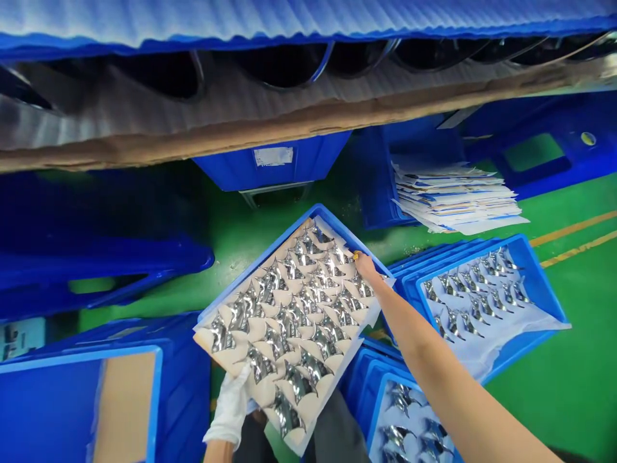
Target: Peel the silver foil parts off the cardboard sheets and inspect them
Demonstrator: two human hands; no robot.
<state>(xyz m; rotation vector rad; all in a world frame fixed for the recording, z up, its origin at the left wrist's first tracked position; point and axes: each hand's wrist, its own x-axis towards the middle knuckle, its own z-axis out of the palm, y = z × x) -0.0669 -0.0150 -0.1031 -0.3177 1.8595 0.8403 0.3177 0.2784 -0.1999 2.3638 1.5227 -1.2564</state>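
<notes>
My left hand (230, 405), in a white glove, is closed on the near edge of a blue plastic tray (348, 236), and my right hand (365, 267), bare up the forearm, grips the tray's right rim, a speck of yellow showing at the fingertips (355, 256). I hold the tray tilted in front of me. A beige liner (255, 331) fills it, carrying rows of mirror-bright stamped metal parts (289, 321), each seated in its own pocket. Just to the right, a second blue tray (544, 283) rests on the green floor (569, 392), with similar parts on a white sheet (463, 347), and more stacked blue trays (359, 379) sit beneath my right forearm. Farther off lies a pile of papers (456, 196) — beside it, blue crates (270, 164).
</notes>
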